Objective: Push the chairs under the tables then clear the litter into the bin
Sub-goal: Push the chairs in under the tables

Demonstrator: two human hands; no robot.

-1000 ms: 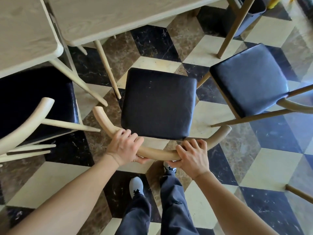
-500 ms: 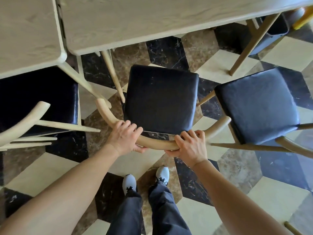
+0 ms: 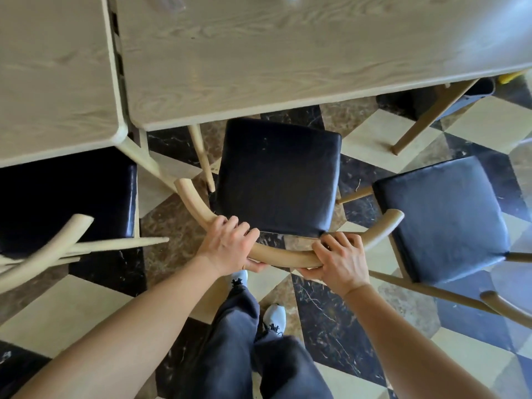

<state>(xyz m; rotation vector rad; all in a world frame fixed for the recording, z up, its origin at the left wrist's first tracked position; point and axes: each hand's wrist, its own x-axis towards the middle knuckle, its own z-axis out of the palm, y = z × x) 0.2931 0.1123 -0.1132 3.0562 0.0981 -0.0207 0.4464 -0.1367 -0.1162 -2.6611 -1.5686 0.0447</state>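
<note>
A chair with a black seat [image 3: 277, 177] and a curved wooden backrest [image 3: 283, 257] stands in front of me. My left hand [image 3: 227, 244] grips the backrest's left part, and my right hand [image 3: 338, 262] grips its right part. The front edge of the seat sits just at the edge of the light wooden table [image 3: 288, 53]. A second black-seated chair [image 3: 443, 217] stands to the right, clear of the table. A third chair [image 3: 66, 200] at the left sits partly under another table [image 3: 54, 73]. A dark bin [image 3: 472, 96] shows beyond the table's right leg.
The floor is a checked pattern of cream, brown and black tiles. Table legs [image 3: 201, 156] stand just left of the middle chair's seat, and another leg [image 3: 417, 125] at the right. My feet and dark trousers [image 3: 250, 326] are right behind the chair.
The middle chair has moved forward toward the table, its seat front now reaching the table's edge. I have stepped forward with it; both hands keep their grip on the backrest.
</note>
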